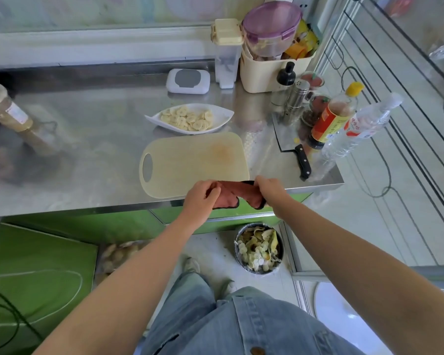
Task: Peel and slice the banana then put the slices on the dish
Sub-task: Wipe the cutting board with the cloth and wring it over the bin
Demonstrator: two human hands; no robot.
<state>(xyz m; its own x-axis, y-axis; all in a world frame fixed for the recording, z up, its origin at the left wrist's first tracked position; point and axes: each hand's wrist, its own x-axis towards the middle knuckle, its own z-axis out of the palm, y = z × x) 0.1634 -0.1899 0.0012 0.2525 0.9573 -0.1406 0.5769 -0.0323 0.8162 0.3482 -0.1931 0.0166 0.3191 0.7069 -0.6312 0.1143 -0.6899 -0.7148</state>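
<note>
**Figure. Both hands at the near edge of the counter point(87, 155), slicing apparently complete.**

We judge the hazards from here to be small but real. The cloth point(231, 194) is stretched between the two hands and partly overhangs the counter edge. If either grip loosened, it would fall toward the waste bin point(259, 248), which sits below the fingers and slightly to their right.

Should we wipe forward, a broad sweep could push the cutting board point(190, 162), which lies just ahead of the fingertips. The board could then strike the dish point(222, 111) beyond it and scatter the banana slices point(187, 120).

The knife point(291, 144) lies ahead and to the right of the right-hand fingers, its handle pointing toward the counter edge. A trailing corner of cloth could snag it.

Pose: both forearms reach forward and converge. The left hand point(203, 198) has its fingers curled round one end of the cloth, back of the hand upward. The right hand point(269, 190) grips the other end in the same way. Neither hand has a finger free.

The slices lie heaped on the dish, well ahead of the fingers and past the board. We see none on the board itself.
</note>
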